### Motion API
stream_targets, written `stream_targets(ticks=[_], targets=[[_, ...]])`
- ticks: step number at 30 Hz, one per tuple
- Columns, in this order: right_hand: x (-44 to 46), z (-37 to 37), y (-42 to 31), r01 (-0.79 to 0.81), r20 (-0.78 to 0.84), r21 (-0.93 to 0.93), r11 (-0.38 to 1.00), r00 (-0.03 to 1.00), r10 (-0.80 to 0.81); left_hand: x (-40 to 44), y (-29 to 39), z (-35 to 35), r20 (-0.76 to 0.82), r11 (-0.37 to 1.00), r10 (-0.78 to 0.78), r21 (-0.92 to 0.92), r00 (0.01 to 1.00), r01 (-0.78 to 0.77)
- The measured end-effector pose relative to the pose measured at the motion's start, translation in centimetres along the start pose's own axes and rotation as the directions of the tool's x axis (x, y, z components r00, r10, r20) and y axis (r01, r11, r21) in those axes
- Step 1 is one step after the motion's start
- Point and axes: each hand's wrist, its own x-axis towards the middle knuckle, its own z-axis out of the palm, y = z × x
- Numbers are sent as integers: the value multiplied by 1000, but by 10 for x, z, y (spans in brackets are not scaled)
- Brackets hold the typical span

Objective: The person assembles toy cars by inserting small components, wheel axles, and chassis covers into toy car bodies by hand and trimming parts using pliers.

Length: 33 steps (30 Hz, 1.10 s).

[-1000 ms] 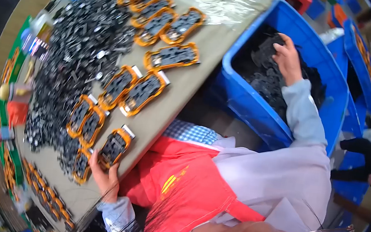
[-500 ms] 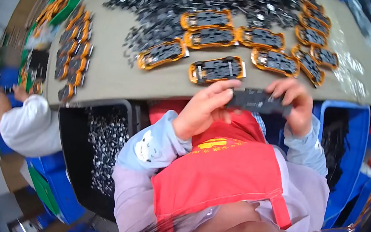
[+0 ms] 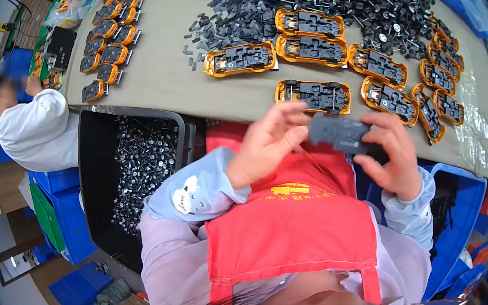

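My right hand grips a black plastic toy car base by its right end, thumb below and fingers above. The base is held level just off the table's near edge and is slightly blurred. My left hand is at the left end of the base, thumb and fingers apart; whether the fingertips touch it is hard to tell. Just beyond my hands, an upturned orange toy car with black wheels fitted lies on the table. Behind it are more upturned orange cars with black undersides.
Loose wheels on axles and small black pieces are heaped on the cloth-covered table. Rows of orange cars stand left. A black bin of wheels and a blue bin flank me. Another person's white sleeve is at left.
The base has shifted slightly and turned in my right hand, and my left fingers have loosened from its left end. The view has moved, so the table items appear lower and further right.
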Motion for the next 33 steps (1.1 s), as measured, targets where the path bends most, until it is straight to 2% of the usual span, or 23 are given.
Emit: stream_targets(ticks=[1,2,3,6,9,13,20,24,29,30,32,33], targets=[[2,-3,6,-32,-17,35,999,999,32,2,7,-18,-12,909,41,416,999,-32],[5,-2,11,-23,-37,2,1000,999,23,11,10,-30,80,696,242,680,967,-231],[10,0,16,-17,-56,-30,999,998,15,20,11,-39,230,373,388,846,893,-380],[26,10,24,19,1,-86,996,1000,-19,40,5,-48,337,263,387,852,858,-453],[42,20,26,36,56,-107,994,998,-30,51,1,-50,332,337,361,825,872,-454],[54,33,28,31,105,-118,992,994,-19,57,-4,-54,276,420,284,825,918,-378],[64,48,32,-17,154,-59,998,988,26,57,-2,-57,261,478,269,800,927,-364],[67,48,32,1,178,-91,996,984,15,59,-2,-58,274,502,264,780,925,-374],[66,47,34,-7,178,-105,994,984,26,58,0,-57,283,449,303,800,910,-398],[63,44,34,-62,136,-76,995,988,72,57,2,-56,288,432,327,801,900,-414],[53,38,34,-169,55,-17,986,984,169,51,7,-52,304,303,388,850,870,-431],[49,37,36,-203,83,-21,979,975,204,49,9,-48,312,240,412,869,856,-433]])
